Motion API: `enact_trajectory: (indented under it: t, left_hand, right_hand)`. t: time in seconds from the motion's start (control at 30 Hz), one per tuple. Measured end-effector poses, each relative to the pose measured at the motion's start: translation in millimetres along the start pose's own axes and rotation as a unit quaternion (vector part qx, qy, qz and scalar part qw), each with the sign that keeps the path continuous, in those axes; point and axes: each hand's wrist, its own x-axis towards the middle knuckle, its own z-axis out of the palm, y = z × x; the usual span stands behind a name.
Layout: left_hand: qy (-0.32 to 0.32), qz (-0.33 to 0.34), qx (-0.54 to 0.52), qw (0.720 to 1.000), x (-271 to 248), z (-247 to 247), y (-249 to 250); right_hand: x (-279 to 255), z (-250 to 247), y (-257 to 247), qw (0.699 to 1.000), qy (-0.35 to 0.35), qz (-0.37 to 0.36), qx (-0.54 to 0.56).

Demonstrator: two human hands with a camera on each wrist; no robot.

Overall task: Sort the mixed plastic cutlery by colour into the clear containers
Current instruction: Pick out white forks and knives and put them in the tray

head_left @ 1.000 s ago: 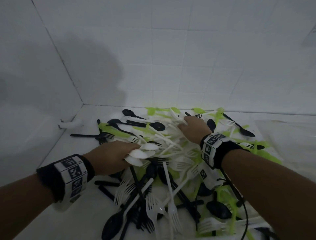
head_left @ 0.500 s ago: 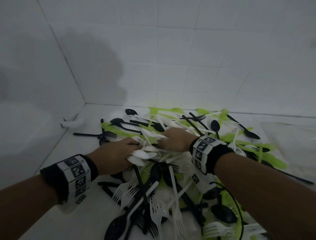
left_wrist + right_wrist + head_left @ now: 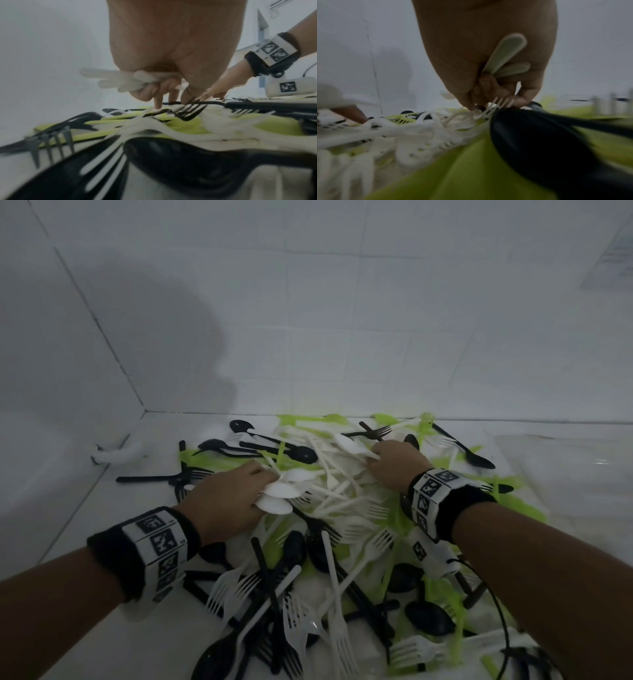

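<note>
Nearest to us the pile [image 3: 318, 594] is thickest with black spoons and white forks crossed over each other, green pieces showing beneath, all spread on the white tiled desk [image 3: 102, 542]. We are gathering white pieces, so the step in hand is best done by lifting each one clear of the tangle, not dragging it, since tines hook on neighbouring handles.

Our left hand [image 3: 226, 501] sits at the pile's left edge, fingers curled round a bunch of white spoons [image 3: 277, 498]; the left wrist view shows their handles fanning out of the fist, with one finger pointing down toward a black fork [image 3: 188, 109] just beneath. We should keep that bundle squeezed and aligned so nothing slips while we reach for more.

Farther in and to the right, our right hand [image 3: 397, 463] closes on white handles [image 3: 506, 56], fingertips among white fork tines. We judge that black or green pieces could ride along, so a look before dropping pays.

Beyond both hands lie black spoons and green pieces against the wall. A faint clear container [image 3: 565, 467] seems to stand at far right; we cannot tell its contents.
</note>
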Motion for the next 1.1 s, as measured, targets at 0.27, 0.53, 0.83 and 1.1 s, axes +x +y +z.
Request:
enact_trajectory:
  t: [0.27, 0.53, 0.83, 1.1]
  left_hand:
    - [0.007, 0.114, 0.008, 0.993, 10, -4, 45]
    - [-0.080, 0.078, 0.140, 0.984, 3, 3, 46]
    - [-0.028, 0.078, 0.128, 0.988, -2, 5, 33]
    - [0.073, 0.093, -0.022, 0.993, -15, 6, 47]
  right_hand:
    - [-20, -5, -5, 0.991, 0.023, -0.100, 0.082]
    - [-68, -22, 24, 0.997, 0.047, -0.038, 0.043]
    - [-125, 18, 25, 1.000, -0.005, -0.028, 0.000]
    - [-126, 18, 44, 0.999, 0.022, 0.017, 0.024]
